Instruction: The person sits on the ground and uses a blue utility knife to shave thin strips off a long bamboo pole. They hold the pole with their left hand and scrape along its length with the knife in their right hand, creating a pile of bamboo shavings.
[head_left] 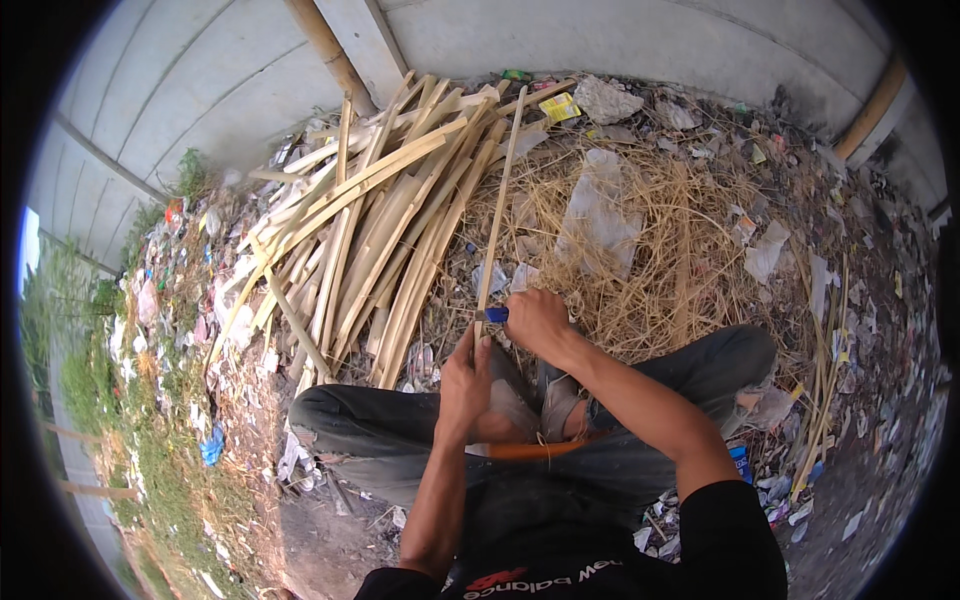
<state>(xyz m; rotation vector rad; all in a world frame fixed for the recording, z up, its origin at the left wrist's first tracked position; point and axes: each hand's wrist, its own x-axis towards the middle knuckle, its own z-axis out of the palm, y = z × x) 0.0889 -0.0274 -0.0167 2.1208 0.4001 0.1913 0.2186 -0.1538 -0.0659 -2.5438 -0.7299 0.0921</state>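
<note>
Between my crossed legs and the wall, a long thin bamboo strip (503,190) points away from me. Its near end is in my left hand (466,380), whose fingers are closed around it with the thumb along the top. My right hand (538,321) grips a knife with a blue handle (495,314). The knife lies across the strip just beyond my left fingertips, its short blade touching the strip. An orange piece (530,450) rests across my lap below my feet.
A large heap of split bamboo strips (390,230) lies to the left. Straw-like shavings (690,240) cover the ground ahead and right. Thin finished-looking strips (825,390) lie at far right. Litter surrounds me, with a concrete wall (640,40) and bamboo poles (330,50) behind.
</note>
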